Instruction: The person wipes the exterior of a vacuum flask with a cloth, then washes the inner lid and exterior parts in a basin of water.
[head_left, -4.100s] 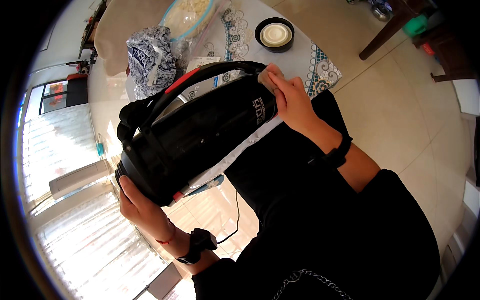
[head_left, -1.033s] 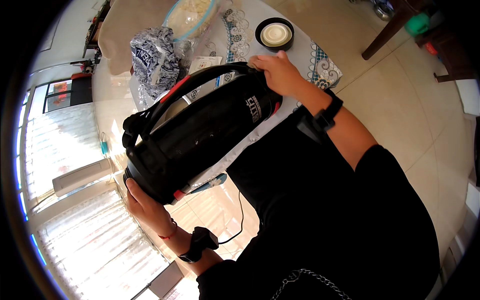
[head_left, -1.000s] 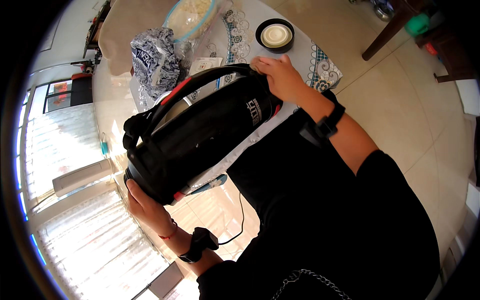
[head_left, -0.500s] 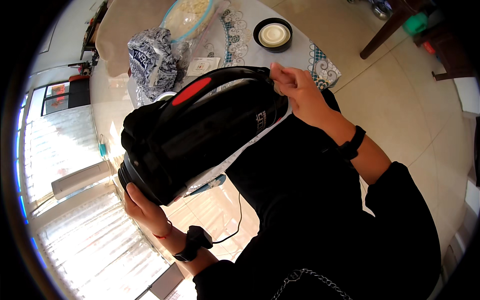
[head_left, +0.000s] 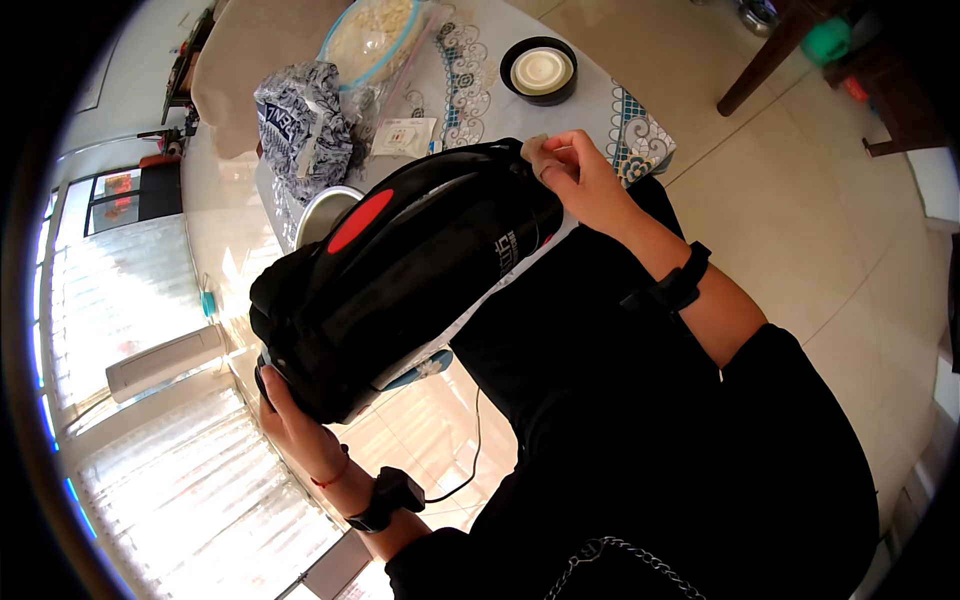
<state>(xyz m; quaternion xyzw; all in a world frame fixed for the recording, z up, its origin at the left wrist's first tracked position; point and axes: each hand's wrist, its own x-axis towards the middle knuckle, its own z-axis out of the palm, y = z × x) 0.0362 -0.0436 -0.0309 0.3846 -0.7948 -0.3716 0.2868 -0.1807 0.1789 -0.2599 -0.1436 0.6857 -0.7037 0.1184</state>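
A large black thermos flask lies tilted on its side across my lap and the table edge, its carrying handle marked with a red oval. At its lower left end, my left hand is closed around the rim, the fingers partly hidden behind it. My right hand grips the upper right end with bent fingers. A small greyish patch shows at those fingertips; what it is I cannot make out. Beyond the flask, a black lid with a cream inside rests on the table.
The table has a patterned cloth. On it are a crumpled printed bag, a clear bag of pale food with a blue rim, a small white packet and a metal bowl, partly behind the flask. A wooden leg stands at right.
The flask has shifted and turned slightly, uncovering more of the metal bowl. My right hand has moved a little left along with its end. My left hand keeps its hold.
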